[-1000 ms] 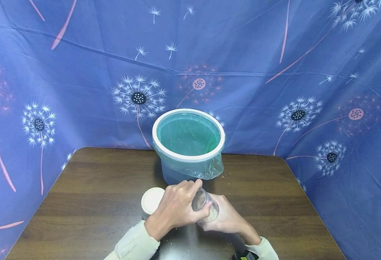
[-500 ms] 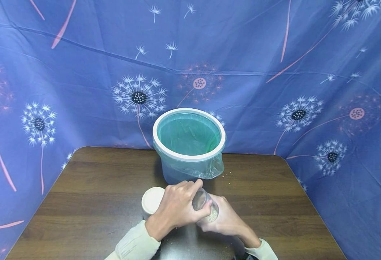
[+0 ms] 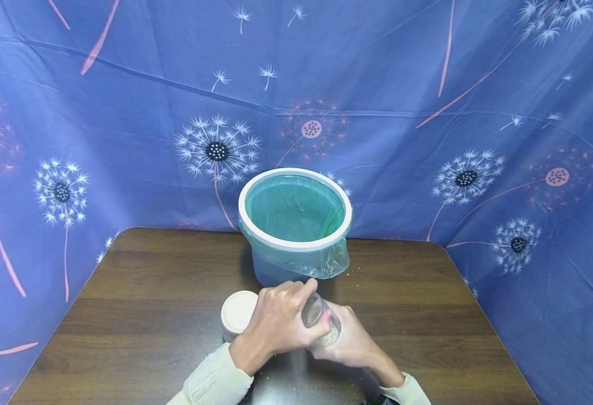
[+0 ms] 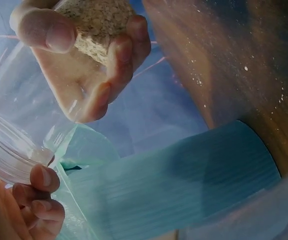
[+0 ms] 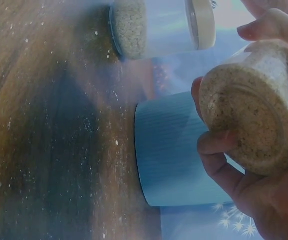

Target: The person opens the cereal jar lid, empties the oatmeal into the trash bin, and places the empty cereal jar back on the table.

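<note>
Left hand [image 3: 278,320] and right hand [image 3: 349,341] gripping tilted clear cylindrical jar [image 5: 263,95] of coarse flakes [image 4: 101,27], mid-bench [image 3: 149,304] toward near edge; only right wrist view shows its round, ringed base [image 5: 253,125].

No text or label is legible; no number or sign either.

See blue bin [image 5: 171,150] w/ white rim [image 3: 293,246] & green plastic liner [image 3: 291,208], mid-rear of brown desk [image 3: 139,298]; nearby jar [image 5: 158,30] w/ pale lid [image 3: 239,311], upright, pt. full of grains [image 5: 130,30]; crumbs [image 4: 246,68] scattered on desk, incl. a few rt. of bin; blue dandelion-print cloth [image 3: 134,124] behind.
</note>
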Motion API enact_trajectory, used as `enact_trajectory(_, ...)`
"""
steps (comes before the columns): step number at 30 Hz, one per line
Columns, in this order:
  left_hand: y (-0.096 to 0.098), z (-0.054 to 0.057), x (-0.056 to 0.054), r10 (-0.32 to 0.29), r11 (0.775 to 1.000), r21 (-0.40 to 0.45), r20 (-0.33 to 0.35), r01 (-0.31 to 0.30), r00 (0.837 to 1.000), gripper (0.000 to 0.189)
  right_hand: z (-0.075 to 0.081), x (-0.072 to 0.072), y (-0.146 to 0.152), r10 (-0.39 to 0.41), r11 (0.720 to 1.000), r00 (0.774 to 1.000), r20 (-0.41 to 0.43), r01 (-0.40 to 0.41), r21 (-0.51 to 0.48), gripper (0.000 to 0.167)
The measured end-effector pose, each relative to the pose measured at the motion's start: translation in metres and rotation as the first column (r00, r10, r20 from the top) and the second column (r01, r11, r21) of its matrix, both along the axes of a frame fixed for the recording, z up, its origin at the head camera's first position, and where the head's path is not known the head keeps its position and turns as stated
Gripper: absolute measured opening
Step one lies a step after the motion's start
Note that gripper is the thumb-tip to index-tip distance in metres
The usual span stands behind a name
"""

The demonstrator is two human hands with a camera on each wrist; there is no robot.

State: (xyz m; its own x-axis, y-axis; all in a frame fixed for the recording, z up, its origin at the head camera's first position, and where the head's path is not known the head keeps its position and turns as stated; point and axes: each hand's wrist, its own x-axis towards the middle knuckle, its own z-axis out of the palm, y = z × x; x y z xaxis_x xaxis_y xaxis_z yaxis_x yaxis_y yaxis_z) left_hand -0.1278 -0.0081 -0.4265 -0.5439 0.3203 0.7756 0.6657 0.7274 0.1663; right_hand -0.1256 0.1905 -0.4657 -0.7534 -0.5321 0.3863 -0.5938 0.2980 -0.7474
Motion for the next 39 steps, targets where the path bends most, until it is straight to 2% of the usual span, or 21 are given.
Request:
enact_trajectory(8, 0.0028, 0.0, 0.0, 0.07, 0.997, 0.015, 0.035, -0.07, 0.997, 0.037, -0.0007, -0.0036, -0.001, -0.033, 0.999, 0.999, -0.014, 0.033, -0.009, 0.058)
enact_trajectory(16, 0.0032, -0.0005, 0.0011, 0.073, 0.997, 0.011, 0.032, -0.073, 0.997, 0.037, -0.0016, -0.0018, -0.0015, -0.058, 0.998, 0.996, -0.067, 0.058, -0.006, 0.057)
enact_trajectory(26, 0.0037, -0.0038, 0.0, 0.086, 0.996, 0.023, 0.009, -0.086, 0.996, 0.035, -0.0024, -0.0025, -0.0022, -0.078, 0.997, 0.995, -0.067, 0.079, 0.015, 0.054)
enact_trajectory(32, 0.0043, -0.005, -0.001, 0.136, 0.988, 0.061, 0.08, -0.141, 0.988, 0.033, -0.0032, -0.0072, -0.0038, -0.126, 0.99, 0.99, -0.069, 0.13, 0.062, 0.047)
enact_trajectory(39, 0.0036, -0.008, -0.0012, 0.132, 0.989, 0.056, 0.129, -0.14, 0.983, 0.033, -0.0024, -0.0075, -0.0026, -0.139, 0.985, 0.989, -0.044, 0.143, 0.101, 0.047)
